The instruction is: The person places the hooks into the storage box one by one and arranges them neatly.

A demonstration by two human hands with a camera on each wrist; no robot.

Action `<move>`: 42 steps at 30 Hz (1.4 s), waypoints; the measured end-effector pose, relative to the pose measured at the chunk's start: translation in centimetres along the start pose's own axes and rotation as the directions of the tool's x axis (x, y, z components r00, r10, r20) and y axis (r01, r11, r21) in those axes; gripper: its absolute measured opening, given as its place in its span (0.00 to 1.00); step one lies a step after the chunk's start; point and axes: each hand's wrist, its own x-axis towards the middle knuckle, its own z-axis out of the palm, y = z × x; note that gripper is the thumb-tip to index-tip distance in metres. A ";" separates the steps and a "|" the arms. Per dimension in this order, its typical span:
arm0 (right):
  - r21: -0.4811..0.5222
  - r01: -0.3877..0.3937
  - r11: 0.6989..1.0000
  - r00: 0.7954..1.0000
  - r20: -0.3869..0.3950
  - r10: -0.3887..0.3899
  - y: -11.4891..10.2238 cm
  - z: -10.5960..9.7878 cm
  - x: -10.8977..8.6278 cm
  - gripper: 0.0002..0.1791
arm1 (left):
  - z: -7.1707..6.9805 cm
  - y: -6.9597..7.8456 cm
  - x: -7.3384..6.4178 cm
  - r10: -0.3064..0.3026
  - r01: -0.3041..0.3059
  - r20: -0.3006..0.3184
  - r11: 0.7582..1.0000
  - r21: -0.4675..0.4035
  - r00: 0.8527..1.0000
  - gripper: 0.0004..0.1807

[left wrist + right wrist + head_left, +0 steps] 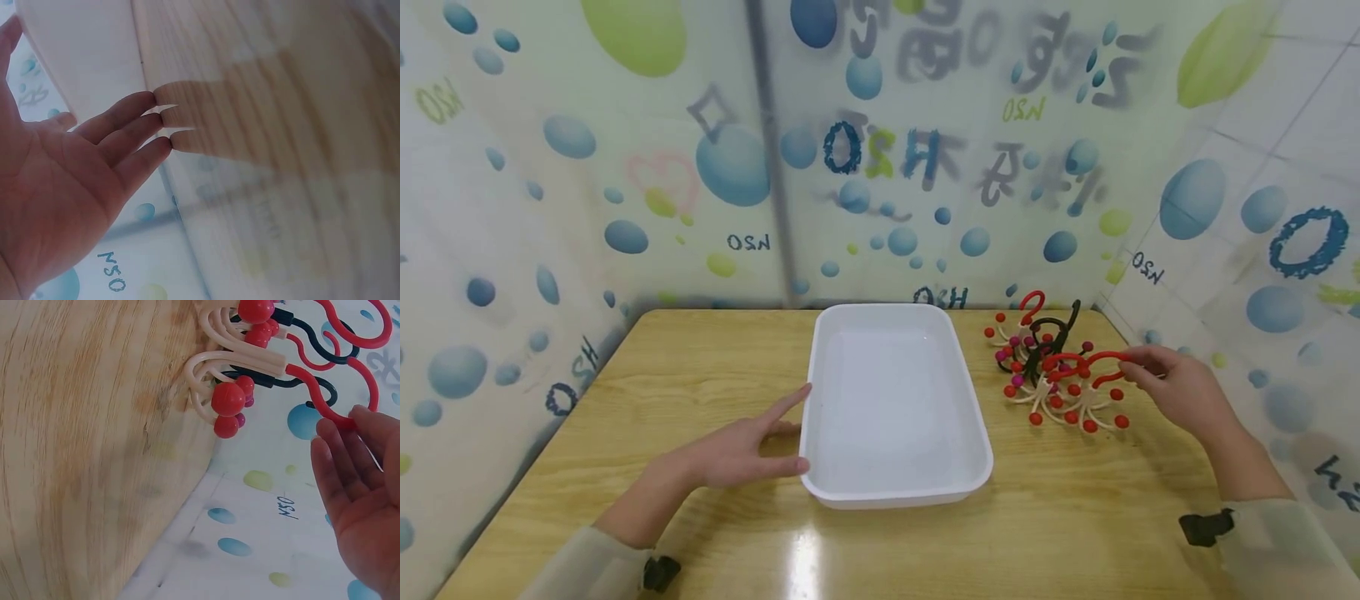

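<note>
A white rectangular tray (891, 408) stands mid-table. Against its left rim rest the spread thumb and index finger of my left hand (730, 454), the other fingertips coming down on the wood in the left wrist view. My right hand (1176, 392) pinches the red hook of a claw hanger (250, 360) between thumb and index finger. This hanger has cream curved arms tipped with red balls. Crowded beside it are other claw hangers (1045, 333), some with red hooks and some black with purple balls, overlapping one another.
The pale wooden table (722, 358) runs back to a wall covering (880, 217) printed with blue and green ovals. More of that covering borders the table on the left and right sides. The hanger cluster lies to the right of the tray.
</note>
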 end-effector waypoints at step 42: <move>0.075 0.108 0.991 0.994 0.021 -0.110 -6.6 -3.9 -4.3 0.12 | 0.1 -0.1 0.1 0.000 0.000 -0.003 1.000 0.017 1.000 0.59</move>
